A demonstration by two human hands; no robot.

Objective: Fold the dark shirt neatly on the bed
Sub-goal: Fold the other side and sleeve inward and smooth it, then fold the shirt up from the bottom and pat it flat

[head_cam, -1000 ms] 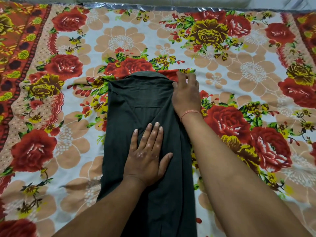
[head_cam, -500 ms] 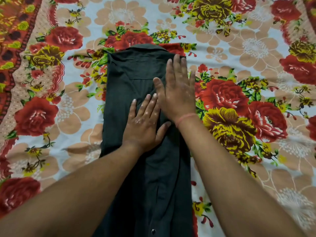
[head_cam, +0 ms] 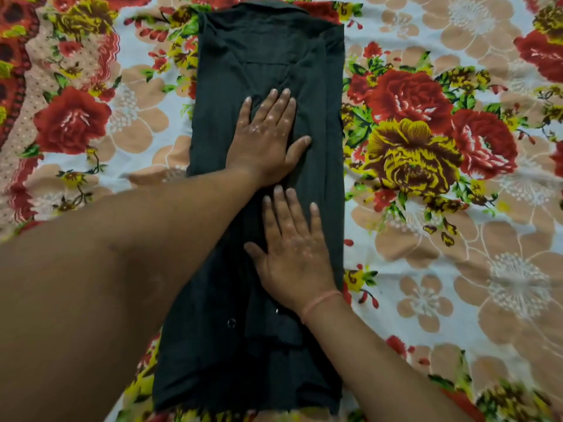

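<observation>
The dark shirt [head_cam: 268, 50] lies lengthwise on the bed as a long narrow strip, both sides folded in, collar at the far end. My left hand [head_cam: 266, 138] rests flat on its upper middle, fingers spread and pointing away from me. My right hand [head_cam: 295, 248] lies flat just below it, palm down on the shirt's middle, with an orange thread around the wrist. Neither hand grips cloth. My left forearm covers part of the shirt's left edge.
A floral bedsheet [head_cam: 426, 147] with red and yellow roses and peach flowers covers the bed on both sides of the shirt. A red patterned border [head_cam: 12, 71] runs down the far left.
My right hand has slid from the collar end down the shirt towards me, past my left hand, which stayed pressed on the middle. The camera has tipped down and closer.
</observation>
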